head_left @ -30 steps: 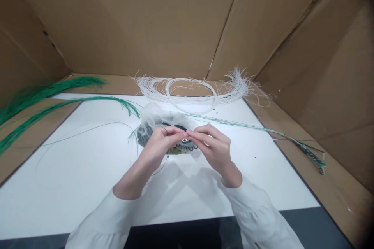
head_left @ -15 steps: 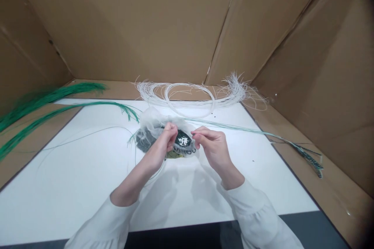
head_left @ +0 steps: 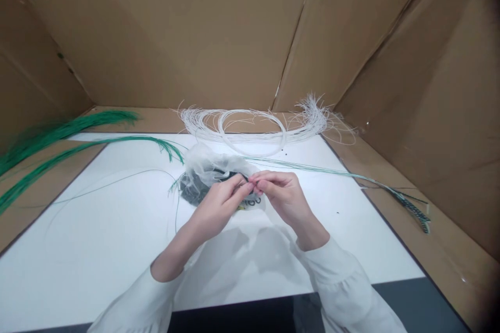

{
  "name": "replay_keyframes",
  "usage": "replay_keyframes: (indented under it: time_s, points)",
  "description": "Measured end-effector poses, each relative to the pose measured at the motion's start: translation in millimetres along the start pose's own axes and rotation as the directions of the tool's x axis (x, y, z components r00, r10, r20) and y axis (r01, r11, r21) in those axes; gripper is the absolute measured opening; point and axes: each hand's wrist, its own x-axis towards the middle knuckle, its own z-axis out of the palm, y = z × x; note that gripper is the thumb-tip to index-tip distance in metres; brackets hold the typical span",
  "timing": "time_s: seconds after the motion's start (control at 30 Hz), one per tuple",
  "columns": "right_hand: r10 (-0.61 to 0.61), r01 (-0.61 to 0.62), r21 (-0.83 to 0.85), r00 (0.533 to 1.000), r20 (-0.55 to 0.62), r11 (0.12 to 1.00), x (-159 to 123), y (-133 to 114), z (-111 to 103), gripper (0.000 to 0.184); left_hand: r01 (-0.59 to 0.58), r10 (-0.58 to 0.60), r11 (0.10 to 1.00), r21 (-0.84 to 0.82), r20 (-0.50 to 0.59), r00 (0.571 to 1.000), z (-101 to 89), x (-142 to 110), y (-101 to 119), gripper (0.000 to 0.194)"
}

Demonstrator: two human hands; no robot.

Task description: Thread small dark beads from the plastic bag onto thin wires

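Observation:
A thin translucent plastic bag (head_left: 201,158) with printed lettering lies at the middle of the white board, dark material showing inside it. Above its right part, the fingertips of my left hand (head_left: 222,203) and my right hand (head_left: 283,190) meet in a pinch. Whatever sits between the fingers is too small to make out. My left hand covers much of the bag's opening. A thin green strand (head_left: 117,182) curves away to the left from beside the bag.
Green strand bundles (head_left: 58,158) reach in from the left. White strands lie coiled (head_left: 253,140) at the back. Thin strands (head_left: 312,166) run right to a dark-and-white beaded bunch (head_left: 414,210). Cardboard walls (head_left: 187,31) enclose the white board (head_left: 97,250).
My left hand has moved right, from the bag's middle to my right hand, and their fingertips now meet. The white bits that showed in the bag's opening are now hidden.

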Motion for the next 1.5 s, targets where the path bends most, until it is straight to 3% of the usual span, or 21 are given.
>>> replay_keyframes:
  time_s: [0.13, 0.27, 0.4, 0.53, 0.63, 0.83, 1.07, 1.5]
  points:
    - [0.062, -0.057, 0.081, 0.996, -0.056, 0.995, 0.4, -2.4, 0.8, 0.005, 0.025, -0.031, 0.992, -0.122, -0.045, 0.998, -2.1, 0.3, -3.8, 0.022]
    - [0.089, -0.078, 0.107, 0.991, -0.099, 0.991, 0.7, -4.7, 1.1, 0.009, 0.032, -0.059, 0.972, -0.235, -0.108, 0.992, -2.8, 0.5, -8.5, 0.026]
    - [0.12, -0.109, 0.125, 0.989, -0.084, 0.986, 1.0, -3.3, 2.3, 0.009, -0.072, 0.068, 0.997, -0.012, -0.225, 0.972, -2.7, 0.7, -6.5, 0.029]
    - [0.149, -0.137, 0.137, 0.986, -0.079, 0.981, 0.5, 1.2, 5.5, 0.009, -0.132, 0.158, 0.982, 0.133, -0.207, 0.965, -2.1, 0.1, -1.5, 0.028]
    - [0.13, -0.121, 0.084, 0.986, -0.108, 0.989, 0.3, 3.7, 4.9, 0.009, -0.083, 0.114, 0.986, 0.141, -0.228, 0.967, -1.5, -0.1, -1.7, 0.028]
    - [-0.063, 0.044, -0.117, 0.985, -0.163, 0.992, 0.8, 5.9, -3.1, 0.005, -0.059, 0.074, 0.996, 0.062, -0.281, 0.957, 0.8, -1.6, -3.2, 0.024]
    - [0.063, -0.051, 0.086, 0.987, -0.15, 0.995, -0.6, 8.8, 3.6, 0.013, -0.079, 0.083, 0.997, 0.024, -0.292, 0.953, 6.3, -5.3, 2.9, 0.021]
    - [0.082, -0.071, 0.093, 0.989, -0.123, 0.993, -2.4, 6.3, 4.7, 0.016, -0.146, 0.17, 0.984, 0.099, -0.309, 0.936, 8.9, -5.4, 5.8, 0.02]
